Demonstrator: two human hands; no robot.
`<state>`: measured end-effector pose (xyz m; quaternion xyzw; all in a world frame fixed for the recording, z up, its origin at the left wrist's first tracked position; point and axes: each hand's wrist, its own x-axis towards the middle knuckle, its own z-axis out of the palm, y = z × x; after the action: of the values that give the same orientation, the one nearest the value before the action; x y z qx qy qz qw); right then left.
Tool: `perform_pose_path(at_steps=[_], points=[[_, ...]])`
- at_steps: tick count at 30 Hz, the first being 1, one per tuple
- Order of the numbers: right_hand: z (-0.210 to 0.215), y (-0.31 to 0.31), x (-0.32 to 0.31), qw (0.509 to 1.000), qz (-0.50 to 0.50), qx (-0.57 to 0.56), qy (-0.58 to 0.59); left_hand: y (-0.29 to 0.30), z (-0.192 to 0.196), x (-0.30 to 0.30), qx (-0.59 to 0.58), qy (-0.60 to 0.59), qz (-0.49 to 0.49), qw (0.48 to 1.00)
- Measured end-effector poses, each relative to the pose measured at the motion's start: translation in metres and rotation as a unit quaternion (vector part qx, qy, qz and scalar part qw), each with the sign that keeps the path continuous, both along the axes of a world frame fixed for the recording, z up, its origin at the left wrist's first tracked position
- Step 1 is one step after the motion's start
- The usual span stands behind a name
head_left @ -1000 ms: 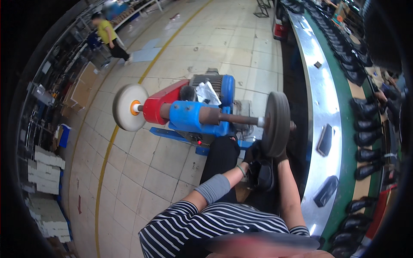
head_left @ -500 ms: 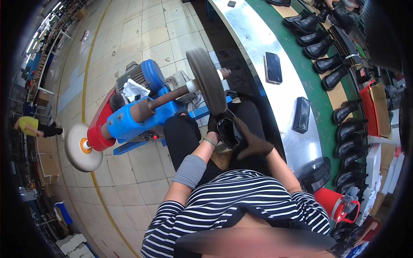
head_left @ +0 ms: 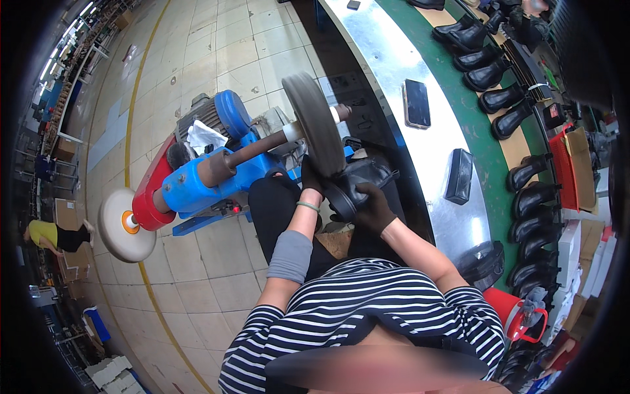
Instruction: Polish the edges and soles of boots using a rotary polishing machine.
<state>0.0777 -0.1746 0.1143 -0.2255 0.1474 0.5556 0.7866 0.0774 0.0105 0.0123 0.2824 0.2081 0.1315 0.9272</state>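
The black shoe [head_left: 371,175] I am working with sits just right of the frame's centre, above my lap, tilted so that its sole faces toward the left. It lies against or just below the lower edge of the dark wheel [head_left: 312,125]; I cannot tell whether they touch. My right hand [head_left: 372,208], in a dark glove, is closed round the near part of the shoe, fingers curled over the upper. My left hand [head_left: 313,178], gloved too, is by the sole and the wheel's lower left side; its fingers are partly hidden, so I cannot tell how firmly they grip, if at all.

From the wheel, a rusty shaft [head_left: 259,146] runs down and left to the blue housing [head_left: 189,182], the red guard [head_left: 151,192] and a pale wheel [head_left: 118,226]. A white cloth [head_left: 205,136] lies by the motor [head_left: 231,113].

On the metal bench [head_left: 387,59], right of centre, are a phone [head_left: 417,103] and a black block [head_left: 460,175]. Beyond, in the upper right, shoes [head_left: 493,102] line the green belt [head_left: 446,72]. A red mug [head_left: 504,307] stands at the lower right, near white boxes [head_left: 569,262]; any lettering on them is too small to read.
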Motion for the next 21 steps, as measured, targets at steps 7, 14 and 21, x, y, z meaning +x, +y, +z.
perform_pose_path(at_steps=[7, 14, 21], points=[[0.03, -0.038, -0.035, 0.992, 0.025, -0.078, -0.094, -0.02, 0.02, -0.024, -0.19, -0.002, -0.012, 0.982], [0.056, -0.041, -0.049, 0.622, 0.114, -0.304, -0.712, -0.019, -0.001, -0.042, -0.239, -0.085, -0.074, 0.964], [0.056, 0.021, 0.007, 0.296, 0.395, -0.278, -0.824, 0.021, -0.042, -0.042, 0.135, 0.199, 0.137, 0.961]])
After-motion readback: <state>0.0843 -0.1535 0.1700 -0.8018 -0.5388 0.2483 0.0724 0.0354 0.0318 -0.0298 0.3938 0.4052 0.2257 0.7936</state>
